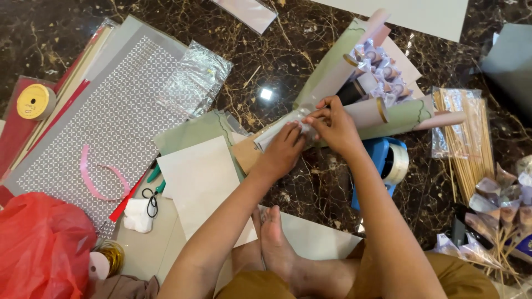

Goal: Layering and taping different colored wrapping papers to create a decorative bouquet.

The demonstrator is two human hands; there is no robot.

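- A paper-wrapped bouquet was laid on its side on the dark marbled floor, its open head turned away from the seated person and its narrow stem end drawn in close, where both hands could reach it.
- The left hand was closed over the white-papered stem of the bouquet, pinning it down so the layers could not unroll.
- The right hand was pinched on the neck just above, thumb and fingers gathered on the green and pink wrapping where it narrowed; whether anything else was held between the fingertips could not be told.
- Small foil-wrapped pieces were seen clustered in the bouquet's open head, framed by the pale sheets.
- A blue tape dispenser was kept just beside the right forearm, within easy reach.
- A clear packet of wooden skewers lay further right, with more wrapped pieces on sticks near it.
- To the left, a patterned sheet, a loop of pink ribbon, scissors, a yellow ribbon spool and a red plastic bag were spread apart from the work.
- A bare foot was tucked between the arms.
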